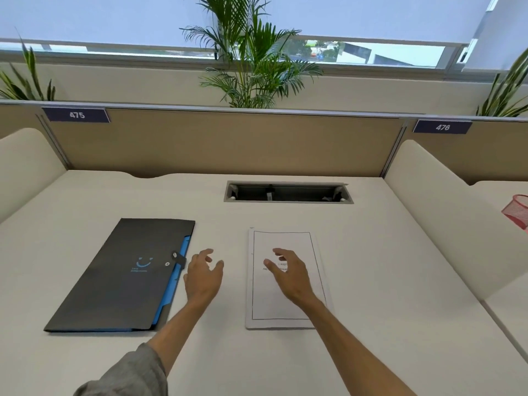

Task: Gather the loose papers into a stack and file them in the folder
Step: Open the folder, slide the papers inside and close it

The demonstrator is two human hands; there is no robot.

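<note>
A black folder [120,278] with blue inner pockets and a snap-strap closure lies closed on the left of the white desk. A neat stack of white papers [274,304] with a printed border lies to its right. My left hand [203,277] hovers between folder and papers, fingers spread, holding nothing. Over the middle of the paper stack is my right hand [288,274], fingers apart and empty; whether it touches the top sheet is unclear.
A recessed cable tray [288,192] is set into the white desk [371,267] behind the papers. Tan partition panels [228,144] and cream side dividers enclose the desk. A red mesh basket [518,210] sits on the neighbouring desk at right.
</note>
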